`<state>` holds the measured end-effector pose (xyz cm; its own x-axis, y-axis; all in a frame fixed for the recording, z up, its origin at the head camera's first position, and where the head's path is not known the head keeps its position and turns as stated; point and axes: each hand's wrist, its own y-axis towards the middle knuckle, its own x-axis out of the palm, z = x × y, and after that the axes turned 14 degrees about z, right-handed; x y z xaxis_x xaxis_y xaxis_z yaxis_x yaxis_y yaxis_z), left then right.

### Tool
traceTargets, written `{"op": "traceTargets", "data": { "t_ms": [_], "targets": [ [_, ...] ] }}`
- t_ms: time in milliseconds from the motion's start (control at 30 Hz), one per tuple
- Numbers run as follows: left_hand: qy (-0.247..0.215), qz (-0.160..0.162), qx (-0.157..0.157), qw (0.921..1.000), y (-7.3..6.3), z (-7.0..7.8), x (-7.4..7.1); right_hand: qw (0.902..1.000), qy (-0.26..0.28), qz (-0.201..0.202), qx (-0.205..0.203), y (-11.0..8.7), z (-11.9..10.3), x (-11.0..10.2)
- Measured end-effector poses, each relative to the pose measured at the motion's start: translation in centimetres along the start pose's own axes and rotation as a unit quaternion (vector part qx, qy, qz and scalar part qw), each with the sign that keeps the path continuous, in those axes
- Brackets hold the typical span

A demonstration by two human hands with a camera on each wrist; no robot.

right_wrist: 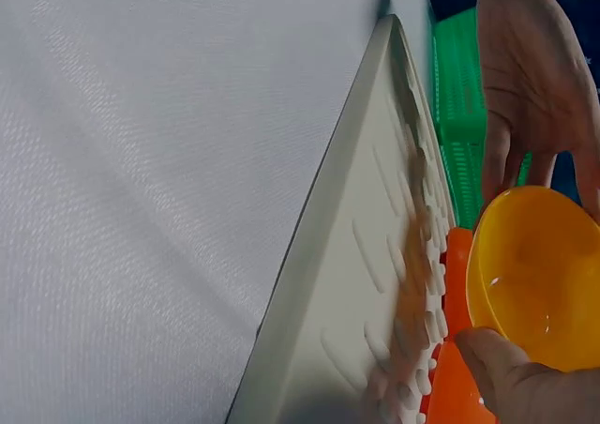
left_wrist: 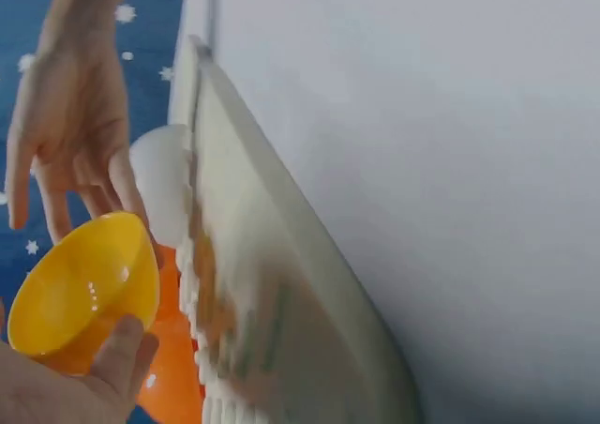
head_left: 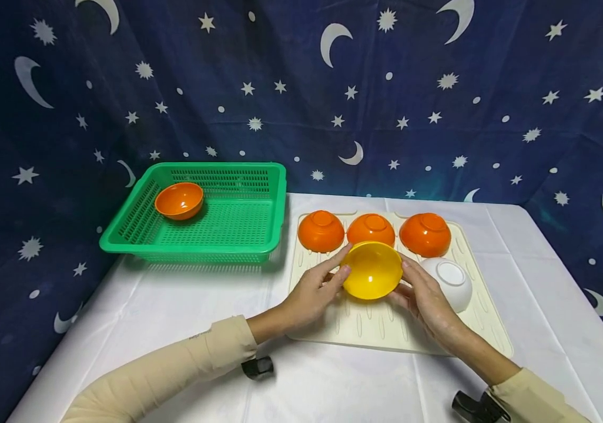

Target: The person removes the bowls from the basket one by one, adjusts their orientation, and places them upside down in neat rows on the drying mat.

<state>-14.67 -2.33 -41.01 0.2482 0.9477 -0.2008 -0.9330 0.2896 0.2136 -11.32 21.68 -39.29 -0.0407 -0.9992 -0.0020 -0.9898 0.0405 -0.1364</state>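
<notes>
A yellow bowl (head_left: pixel 372 270) is held up over the cream drying mat (head_left: pixel 365 329), its hollow tilted toward me. My left hand (head_left: pixel 314 292) grips its left side, thumb at the rim and fingers reaching behind. On the opposite side my right hand (head_left: pixel 431 302) holds the bowl, and its thumb (right_wrist: pixel 492 354) presses near the rim in the right wrist view. Three orange bowls stand upside down along the mat's back: left (head_left: pixel 321 231), middle (head_left: pixel 371 229) and right (head_left: pixel 425 234). An upturned white bowl (head_left: pixel 452 284) sits beside my right hand, partly covered by it.
To the left stands a green plastic basket (head_left: pixel 238 226) with slotted walls. An orange bowl (head_left: pixel 179 201) rests upright inside it. White cloth (head_left: pixel 185 317) covers the table, and a dark blue curtain (head_left: pixel 291 141) with stars and moons hangs behind.
</notes>
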Motion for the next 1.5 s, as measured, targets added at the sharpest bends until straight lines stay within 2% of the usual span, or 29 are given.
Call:
{"op": "traceTargets", "data": {
  "t_ms": [67,133,300,400,533,633,733,833,933,1033,1100,1133,1200,1267,1333,1400,1500],
  "targets": [
    [-0.051,0.022,-0.016,0.9983,0.3,0.1,0.1,1.0,0.005,0.004,0.0,0.1,-0.1,0.0],
    [-0.104,0.037,-0.032,0.9934,0.5,0.2,0.2,0.9999,-0.001,0.011,-0.003,0.1,-0.2,0.0],
    [-0.169,0.068,-0.048,0.9822,0.8,0.4,0.4,0.998,-0.052,0.028,-0.024,0.4,-0.7,0.0],
    [-0.168,0.09,-0.041,0.9808,1.0,0.3,0.5,0.9966,-0.066,0.042,-0.026,0.5,-0.8,0.0],
    [-0.154,0.117,-0.03,0.9807,1.3,0.1,0.8,0.9972,-0.041,0.061,-0.013,0.6,-0.5,0.4],
    [-0.151,0.128,-0.035,0.9796,1.4,-0.1,1.0,0.9969,-0.02,0.076,-0.01,0.7,-0.1,0.7],
    [-0.143,0.128,-0.029,0.9811,1.6,-0.3,1.3,0.9956,-0.005,0.093,-0.011,0.7,0.1,0.8],
    [-0.135,0.119,-0.023,0.9834,1.9,-0.4,1.4,0.9946,-0.024,0.099,-0.015,0.8,0.3,0.5],
    [-0.131,0.107,-0.029,0.9853,2.2,-0.4,1.5,0.9944,-0.06,0.086,-0.011,0.9,0.3,0.0],
    [-0.1,0.079,-0.042,0.9909,2.5,-0.6,1.4,0.9947,-0.082,0.063,-0.003,0.8,0.4,-0.4],
    [-0.063,0.048,-0.033,0.9963,2.5,-0.9,1.4,0.994,-0.098,0.047,-0.012,0.7,0.5,-0.6],
    [-0.039,0.03,-0.021,0.9986,2.5,-1.1,1.3,0.9941,-0.098,0.041,-0.019,0.7,0.6,-0.7],
    [0.028,-0.004,0.024,0.9993,2.3,-1.3,1.2,0.9935,-0.103,0.029,-0.038,0.7,0.8,-0.8],
    [0.099,-0.03,0.078,0.9916,2.3,-1.4,1.2,0.9913,-0.118,0.019,-0.055,0.8,1.0,-0.9],
    [0.167,-0.047,0.119,0.9775,2.2,-1.6,1.2,0.9893,-0.134,0.008,-0.059,0.9,1.2,-0.9],
    [0.219,-0.059,0.142,0.9635,2.3,-1.7,1.2,0.9852,-0.162,0.001,-0.055,0.9,1.3,-0.9],
    [0.259,-0.077,0.162,0.949,2.4,-2.0,1.4,0.9772,-0.207,-0.001,-0.048,0.9,1.6,-0.8]
  ]
}}
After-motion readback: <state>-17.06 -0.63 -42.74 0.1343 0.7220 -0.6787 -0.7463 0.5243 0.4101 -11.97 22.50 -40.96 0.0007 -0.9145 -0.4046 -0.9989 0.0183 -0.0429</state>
